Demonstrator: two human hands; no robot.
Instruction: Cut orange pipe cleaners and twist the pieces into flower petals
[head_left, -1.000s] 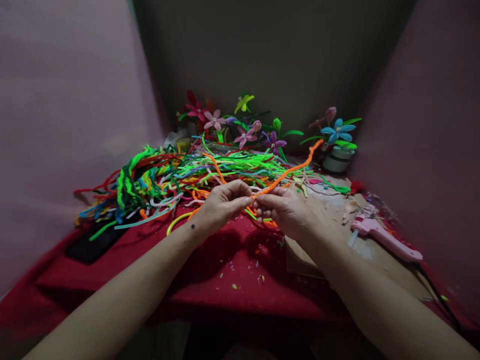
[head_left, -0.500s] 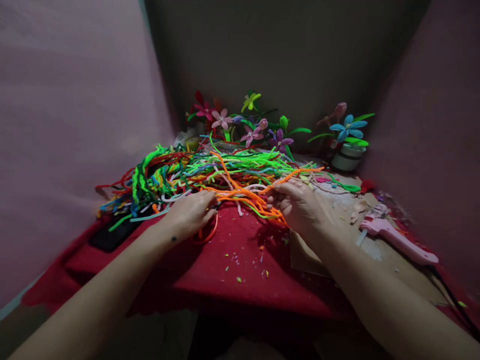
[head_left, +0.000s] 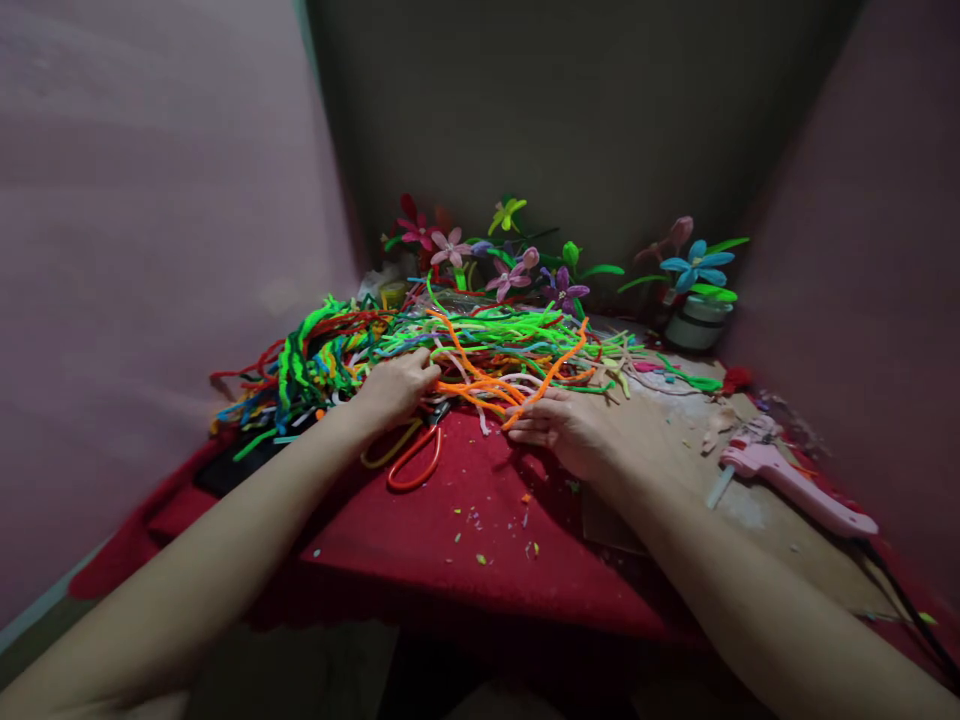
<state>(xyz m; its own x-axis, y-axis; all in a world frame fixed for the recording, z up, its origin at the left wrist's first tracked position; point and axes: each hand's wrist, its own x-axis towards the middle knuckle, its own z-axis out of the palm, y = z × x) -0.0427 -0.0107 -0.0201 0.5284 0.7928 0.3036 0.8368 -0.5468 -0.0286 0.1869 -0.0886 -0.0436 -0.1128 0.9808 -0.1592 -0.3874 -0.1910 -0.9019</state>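
Observation:
A big heap of pipe cleaners (head_left: 450, 345) in green, orange, red and other colours lies across the back of the red cloth (head_left: 465, 545). My left hand (head_left: 394, 387) rests on the heap's near edge with its fingers curled into the strands. Just below it lie scissors with orange handles (head_left: 415, 462). My right hand (head_left: 568, 432) lies flat on the cloth, fingers stretched to the left. An orange pipe cleaner (head_left: 551, 375) runs from its fingertips up and to the right over the heap.
A pink glue gun (head_left: 787, 487) with a black cord lies at the right on a brown cardboard sheet (head_left: 679, 425). Pipe-cleaner flowers (head_left: 510, 272) stand at the back, and a small pot with a blue flower (head_left: 697, 320) at back right. Pink walls close both sides.
Both hands held the orange pipe cleaner up a second ago. It has since come down onto the heap; my left hand went to the scissors, then up into the heap, and my right hand flattened.

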